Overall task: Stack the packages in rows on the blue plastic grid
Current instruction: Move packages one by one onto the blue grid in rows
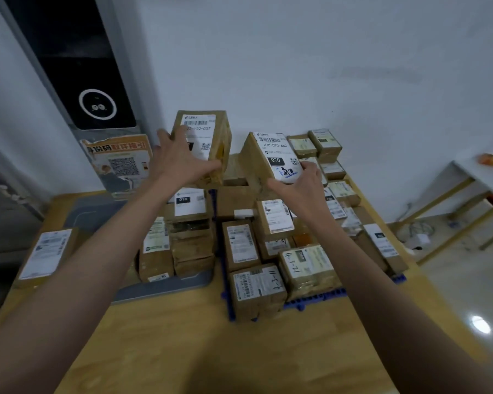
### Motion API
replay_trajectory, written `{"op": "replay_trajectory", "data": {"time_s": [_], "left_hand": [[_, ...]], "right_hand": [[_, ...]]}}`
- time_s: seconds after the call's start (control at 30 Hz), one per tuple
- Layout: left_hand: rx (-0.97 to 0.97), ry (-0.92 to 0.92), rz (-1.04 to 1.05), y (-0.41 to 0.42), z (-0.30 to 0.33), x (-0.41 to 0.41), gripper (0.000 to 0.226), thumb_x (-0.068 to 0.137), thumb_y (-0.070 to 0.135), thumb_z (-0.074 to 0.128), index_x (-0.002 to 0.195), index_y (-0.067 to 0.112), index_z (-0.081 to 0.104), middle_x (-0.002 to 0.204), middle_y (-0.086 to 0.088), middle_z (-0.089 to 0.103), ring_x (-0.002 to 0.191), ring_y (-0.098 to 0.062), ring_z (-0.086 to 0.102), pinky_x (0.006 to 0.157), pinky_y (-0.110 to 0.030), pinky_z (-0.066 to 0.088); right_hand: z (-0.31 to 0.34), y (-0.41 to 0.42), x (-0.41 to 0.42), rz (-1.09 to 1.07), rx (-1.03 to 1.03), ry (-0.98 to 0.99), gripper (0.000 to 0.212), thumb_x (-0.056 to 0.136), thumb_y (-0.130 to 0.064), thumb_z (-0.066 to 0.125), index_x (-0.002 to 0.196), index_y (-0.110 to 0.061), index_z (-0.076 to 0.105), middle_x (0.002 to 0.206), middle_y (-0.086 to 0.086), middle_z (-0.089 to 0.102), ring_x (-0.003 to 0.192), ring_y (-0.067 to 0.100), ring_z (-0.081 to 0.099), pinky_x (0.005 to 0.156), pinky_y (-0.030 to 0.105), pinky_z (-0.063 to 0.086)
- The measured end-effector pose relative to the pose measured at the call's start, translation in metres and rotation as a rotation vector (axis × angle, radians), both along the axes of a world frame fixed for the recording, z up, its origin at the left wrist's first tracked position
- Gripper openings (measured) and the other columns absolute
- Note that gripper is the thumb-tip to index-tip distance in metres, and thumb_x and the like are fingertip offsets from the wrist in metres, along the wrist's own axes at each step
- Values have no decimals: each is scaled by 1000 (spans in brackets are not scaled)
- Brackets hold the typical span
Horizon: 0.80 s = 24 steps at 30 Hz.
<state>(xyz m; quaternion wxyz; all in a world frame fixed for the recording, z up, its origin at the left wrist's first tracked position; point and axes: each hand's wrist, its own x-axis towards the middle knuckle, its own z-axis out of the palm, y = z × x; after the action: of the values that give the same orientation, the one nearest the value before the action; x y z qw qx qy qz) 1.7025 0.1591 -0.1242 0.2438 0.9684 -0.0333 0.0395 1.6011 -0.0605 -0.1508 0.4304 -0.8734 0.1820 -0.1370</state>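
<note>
My left hand [180, 160] grips a brown cardboard package [211, 137] with a white label, held up in the air above the table. My right hand [305, 183] holds a second, tilted package labelled 070 [271, 155] over the far part of the blue plastic grid [319, 297]. The grid lies on the right half of the wooden table and carries several taped brown packages in rows, such as one marked 4-3-11 [256, 291] at its near edge.
A grey tray [160, 288] on the left holds more packages [188, 237], and a flat parcel [46, 254] lies at the table's left edge. Behind stands a dark kiosk [97, 106] with an orange poster. The near wooden table [182, 345] is bare.
</note>
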Motion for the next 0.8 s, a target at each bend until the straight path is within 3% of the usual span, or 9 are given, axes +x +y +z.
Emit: {"op": "replay_trajectory", "data": {"time_s": [0.37, 0.8], "left_hand": [[64, 60, 47, -85, -26, 15, 107, 60, 74, 69, 146, 31, 21, 135, -11, 32, 122, -40, 44, 90, -48, 45], [120, 97, 170, -88, -35, 63, 106, 58, 76, 67, 144, 34, 21, 143, -9, 26, 126, -44, 40, 95, -52, 44]], "right_hand": [[-30, -110, 31, 43, 75, 27, 91, 67, -45, 73, 139, -8, 31, 122, -1, 35, 121, 25, 45, 96, 48, 48], [-43, -171, 138, 32, 124, 6, 76, 69, -42, 78, 124, -6, 40, 118, 6, 44, 115, 26, 49, 93, 48, 50]]}}
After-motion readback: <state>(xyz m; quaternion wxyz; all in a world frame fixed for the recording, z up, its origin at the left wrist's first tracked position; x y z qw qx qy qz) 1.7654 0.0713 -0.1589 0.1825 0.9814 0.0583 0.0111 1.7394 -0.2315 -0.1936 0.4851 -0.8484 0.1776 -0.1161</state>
